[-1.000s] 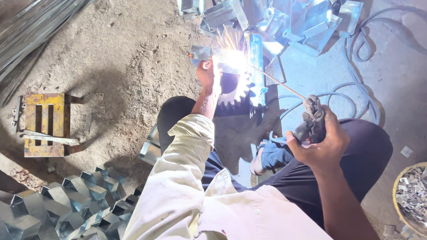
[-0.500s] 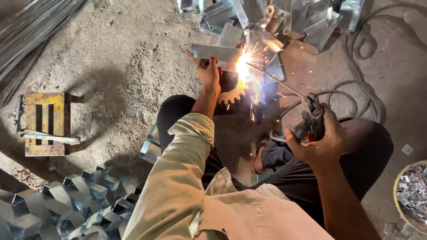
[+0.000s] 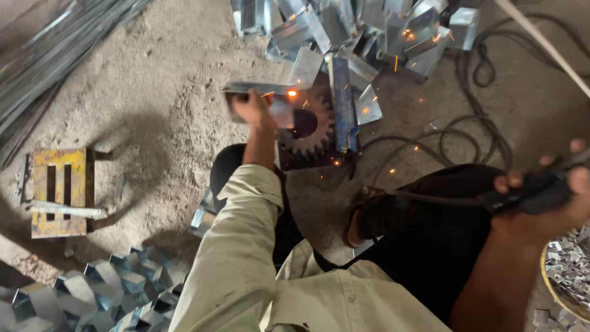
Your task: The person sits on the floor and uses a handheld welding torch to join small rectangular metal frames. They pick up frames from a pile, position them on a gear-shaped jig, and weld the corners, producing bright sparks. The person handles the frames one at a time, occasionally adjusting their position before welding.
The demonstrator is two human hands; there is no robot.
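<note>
The bent sheet-metal piece (image 3: 261, 98) lay at the centre of the work area, resting over a dark toothed gear wheel (image 3: 313, 132) that served as a support on the dirt floor. The left hand (image 3: 253, 109) was clenched on the near edge of that piece, pinning it against the gear. A small orange glow (image 3: 291, 93) showed on the piece just beside the left hand, and loose sparks were scattered over the floor; no arc was burning. Judged from this, one weld spot on the piece was already made and cooling, while any further joint on it was not yet done. The right hand (image 3: 547, 190) was drawn well apart from the piece, out at the right edge of the view, and was closed around the dark electrode holder (image 3: 528, 192), whose cable (image 3: 467, 135) looped across the floor. A blue upright bar (image 3: 342, 104) stood just beside the gear. Behind it lay a heap of similar folded galvanised pieces (image 3: 344, 27). More folded pieces (image 3: 92, 289) were stacked at the lower left, near a yellow slotted jig (image 3: 58, 192). Long steel strips (image 3: 49, 67) lay at the upper left. A basin of small metal offcuts (image 3: 568, 270) sat at the right. The person's black-trousered knee and the cable lay between the holder and the piece.
</note>
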